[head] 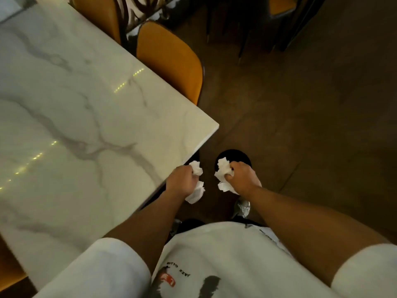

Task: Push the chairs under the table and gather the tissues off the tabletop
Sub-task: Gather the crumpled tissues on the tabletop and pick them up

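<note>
A: Just off the near corner of the table [90,117], in the head view, what are the hands doing?

B: The left hand [181,179] is clenched round crumpled tissues [196,186], right beside the table's edge. The right hand [242,178] grips a second wad of tissues [223,172], a little further from that corner, over the floor.

A: Why hold them off the table rather than over it?

B: My guess is they have been gathered from the top and are being carried away; balling them in fists keeps loose sheets from dropping. The part of the table that shows carries no tissues.

A: And the chairs?

B: An orange chair [171,59] sits along the table's far side, its seat tucked under the edge. A second orange chair [101,16] stands beyond it, also against the table. Both look pushed in, so that step seems done on this side.
</note>
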Demonstrator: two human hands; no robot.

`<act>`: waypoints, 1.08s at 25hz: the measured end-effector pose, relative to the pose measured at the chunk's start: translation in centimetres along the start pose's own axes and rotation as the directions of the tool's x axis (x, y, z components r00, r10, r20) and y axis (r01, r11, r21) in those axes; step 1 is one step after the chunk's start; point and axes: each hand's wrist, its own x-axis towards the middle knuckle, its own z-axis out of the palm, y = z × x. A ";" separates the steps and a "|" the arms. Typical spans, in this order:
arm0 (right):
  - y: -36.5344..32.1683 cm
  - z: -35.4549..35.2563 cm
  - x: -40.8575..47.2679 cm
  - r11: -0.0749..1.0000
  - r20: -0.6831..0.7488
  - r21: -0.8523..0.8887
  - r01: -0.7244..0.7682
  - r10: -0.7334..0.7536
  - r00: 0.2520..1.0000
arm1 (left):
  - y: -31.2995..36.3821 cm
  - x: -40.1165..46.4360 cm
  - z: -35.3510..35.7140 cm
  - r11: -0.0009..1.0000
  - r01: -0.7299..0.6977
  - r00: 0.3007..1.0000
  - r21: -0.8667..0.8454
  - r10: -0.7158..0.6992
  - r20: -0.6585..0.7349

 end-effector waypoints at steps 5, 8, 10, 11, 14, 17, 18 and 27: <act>7.6 -4.5 3.2 0.995 0.066 0.091 -0.050 0.044 0.997 | 7.3 3.4 2.9 0.996 0.083 0.995 -0.039 -0.081 0.050; 9.9 -5.7 5.2 0.992 0.144 0.107 -0.063 0.047 0.988 | 9.9 5.0 3.9 0.984 0.137 0.990 -0.111 -0.135 0.026; 10.5 -6.2 6.5 0.981 0.160 0.170 -0.091 0.063 0.985 | 11.1 6.0 4.4 0.978 0.152 0.988 -0.143 -0.150 0.020; 10.8 -6.4 7.1 0.973 0.165 0.200 -0.115 0.083 0.983 | 11.5 6.6 4.7 0.974 0.162 0.987 -0.158 -0.159 0.029; 11.8 -6.3 8.9 0.948 0.167 0.242 -0.207 0.169 0.971 | 12.7 8.8 6.0 0.969 0.189 0.980 -0.160 -0.175 0.099; 12.7 -5.5 10.8 0.922 0.166 0.274 -0.272 0.233 0.958 | 13.4 11.8 7.3 0.947 0.256 0.962 -0.192 -0.229 0.151; 13.3 -4.7 11.7 0.911 0.182 0.288 -0.294 0.249 0.951 | 13.3 13.0 8.1 0.935 0.289 0.951 -0.206 -0.255 0.174; 21.9 8.1 20.4 0.777 0.267 0.429 -0.461 0.378 0.886 | 8.9 23.4 21.5 0.924 0.335 0.908 -0.182 -0.265 0.324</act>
